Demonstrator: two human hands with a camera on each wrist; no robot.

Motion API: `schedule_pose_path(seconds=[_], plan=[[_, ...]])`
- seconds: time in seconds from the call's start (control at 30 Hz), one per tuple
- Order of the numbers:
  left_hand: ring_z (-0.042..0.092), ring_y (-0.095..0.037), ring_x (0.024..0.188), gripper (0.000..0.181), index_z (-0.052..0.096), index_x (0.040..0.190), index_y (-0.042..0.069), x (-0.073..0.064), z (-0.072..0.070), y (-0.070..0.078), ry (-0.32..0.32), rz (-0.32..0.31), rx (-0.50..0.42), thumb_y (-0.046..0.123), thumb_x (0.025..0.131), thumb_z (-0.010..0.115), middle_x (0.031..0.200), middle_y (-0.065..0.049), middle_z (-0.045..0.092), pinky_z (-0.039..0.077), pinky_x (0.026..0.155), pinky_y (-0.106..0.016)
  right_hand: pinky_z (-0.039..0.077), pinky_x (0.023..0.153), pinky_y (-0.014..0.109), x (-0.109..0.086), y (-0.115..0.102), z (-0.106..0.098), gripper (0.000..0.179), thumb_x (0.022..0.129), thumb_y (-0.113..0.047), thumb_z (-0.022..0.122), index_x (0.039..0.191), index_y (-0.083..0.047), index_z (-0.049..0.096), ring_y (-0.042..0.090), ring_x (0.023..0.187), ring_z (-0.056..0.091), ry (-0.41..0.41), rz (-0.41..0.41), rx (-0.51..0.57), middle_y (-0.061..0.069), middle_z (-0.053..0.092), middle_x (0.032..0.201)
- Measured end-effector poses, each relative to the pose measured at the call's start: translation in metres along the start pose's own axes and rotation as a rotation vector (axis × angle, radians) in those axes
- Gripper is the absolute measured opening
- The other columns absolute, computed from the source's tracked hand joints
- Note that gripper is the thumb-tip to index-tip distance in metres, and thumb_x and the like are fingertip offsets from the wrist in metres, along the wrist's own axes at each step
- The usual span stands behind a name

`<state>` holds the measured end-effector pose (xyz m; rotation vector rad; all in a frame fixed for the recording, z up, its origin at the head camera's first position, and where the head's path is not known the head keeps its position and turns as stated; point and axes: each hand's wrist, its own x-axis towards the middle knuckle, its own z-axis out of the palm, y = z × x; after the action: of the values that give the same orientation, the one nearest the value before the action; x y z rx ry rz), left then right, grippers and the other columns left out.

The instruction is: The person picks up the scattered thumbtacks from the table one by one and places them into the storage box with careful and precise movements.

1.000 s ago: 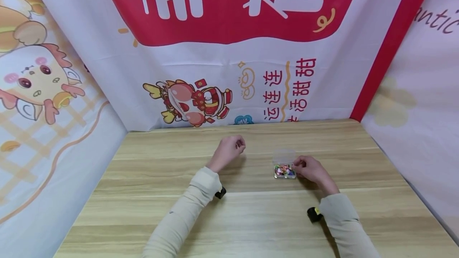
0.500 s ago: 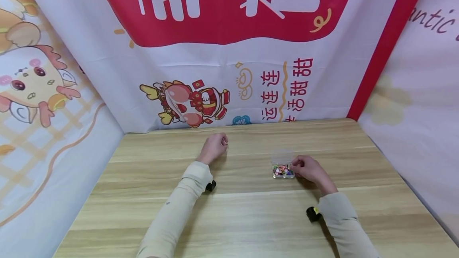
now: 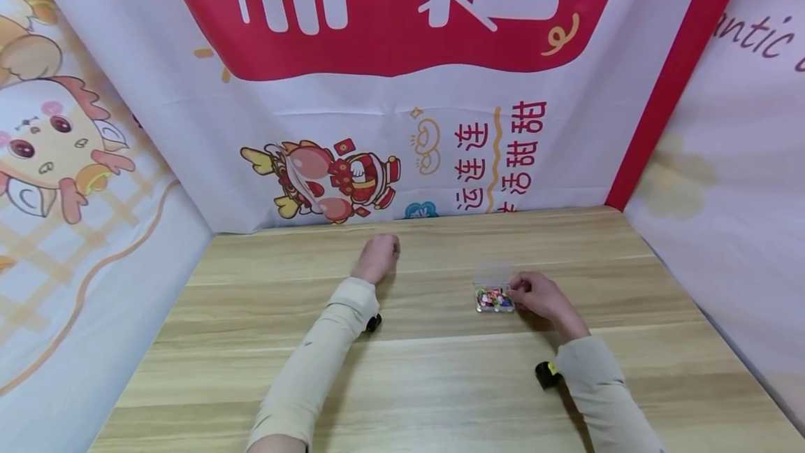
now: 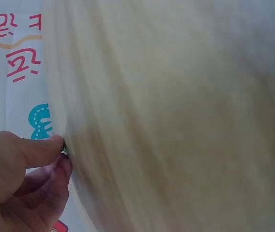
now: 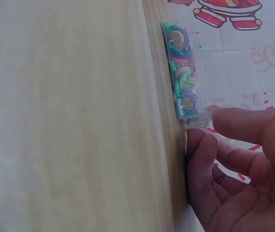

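Note:
A small clear plastic box [image 3: 495,298] of colourful thumbtacks [image 5: 183,72] stands on the table, its transparent lid [image 3: 493,272] raised at the back. My right hand [image 3: 541,296] pinches the box's right end between thumb and fingers. Further left and back, my left hand [image 3: 377,257] is low over the tabletop. In the left wrist view its thumb and fingertip pinch a tiny dark-green thing [image 4: 64,151], which looks like a thumbtack. The fingers hide most of it.
The wooden table [image 3: 415,383] runs back to a printed red and white cloth [image 3: 390,103]. More printed cloth hangs at the left [image 3: 82,229] and right [image 3: 723,180] sides. A black wrist camera [image 3: 548,374] sits below the right wrist.
From one second to half a second ago, my left hand shifted left, away from the box; since then it has barely moved. My right hand keeps hold of the box. The head view drifted slightly.

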<state>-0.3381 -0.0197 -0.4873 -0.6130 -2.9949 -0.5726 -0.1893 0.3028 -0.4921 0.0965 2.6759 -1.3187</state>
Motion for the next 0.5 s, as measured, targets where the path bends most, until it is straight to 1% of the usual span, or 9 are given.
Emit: schedule_pose_path(seconds=[0.1, 0.17, 0.33, 0.43, 0.5], plan=[[0.059, -0.018, 0.074, 0.021, 0.066, 0.075, 0.009, 0.001, -0.001, 0.001, 0.009, -0.001, 0.012, -0.005, 0.088, 0.059, 0.080, -0.005, 0.066, 0.050, 0.067, -0.031, 0.047, 0.063, 0.030, 0.001, 0.000, 0.000, 0.016, 0.095, -0.013, 0.063, 0.104, 0.001, 0.065, 0.016, 0.069, 0.056, 0.004, -0.003, -0.003, 0.007, 0.061, 0.083], [0.059, -0.017, 0.073, 0.021, 0.066, 0.073, 0.010, 0.000, -0.003, 0.002, 0.009, 0.000, 0.013, -0.005, 0.087, 0.061, 0.078, -0.004, 0.066, 0.050, 0.067, -0.031, 0.047, 0.063, 0.029, 0.001, 0.000, 0.000, 0.016, 0.095, -0.012, 0.063, 0.103, 0.001, 0.064, 0.016, 0.069, 0.057, 0.004, -0.002, 0.000, 0.007, 0.061, 0.083], [0.058, -0.017, 0.071, 0.018, 0.065, 0.070, 0.011, -0.004, -0.007, 0.005, 0.003, -0.001, -0.024, -0.002, 0.084, 0.067, 0.074, -0.003, 0.065, 0.050, 0.066, -0.030, 0.047, 0.063, 0.029, 0.000, -0.001, 0.000, 0.016, 0.095, -0.012, 0.063, 0.104, 0.001, 0.064, 0.016, 0.070, 0.057, 0.003, 0.000, 0.002, 0.007, 0.061, 0.084], [0.058, -0.017, 0.071, 0.015, 0.066, 0.073, 0.010, -0.008, -0.009, 0.009, -0.001, 0.013, -0.043, 0.000, 0.085, 0.068, 0.074, -0.003, 0.065, 0.049, 0.066, -0.030, 0.047, 0.063, 0.030, -0.001, -0.002, 0.000, 0.016, 0.095, -0.012, 0.063, 0.104, 0.001, 0.064, 0.017, 0.070, 0.057, 0.002, 0.000, 0.002, 0.007, 0.061, 0.084], [0.060, -0.017, 0.072, 0.008, 0.069, 0.079, 0.008, -0.011, -0.010, 0.013, -0.003, 0.030, -0.059, 0.003, 0.086, 0.069, 0.076, -0.004, 0.066, 0.050, 0.067, -0.030, 0.047, 0.063, 0.030, -0.001, -0.002, 0.000, 0.016, 0.095, -0.012, 0.063, 0.104, 0.001, 0.064, 0.017, 0.069, 0.056, 0.001, 0.002, 0.004, 0.007, 0.061, 0.083]])
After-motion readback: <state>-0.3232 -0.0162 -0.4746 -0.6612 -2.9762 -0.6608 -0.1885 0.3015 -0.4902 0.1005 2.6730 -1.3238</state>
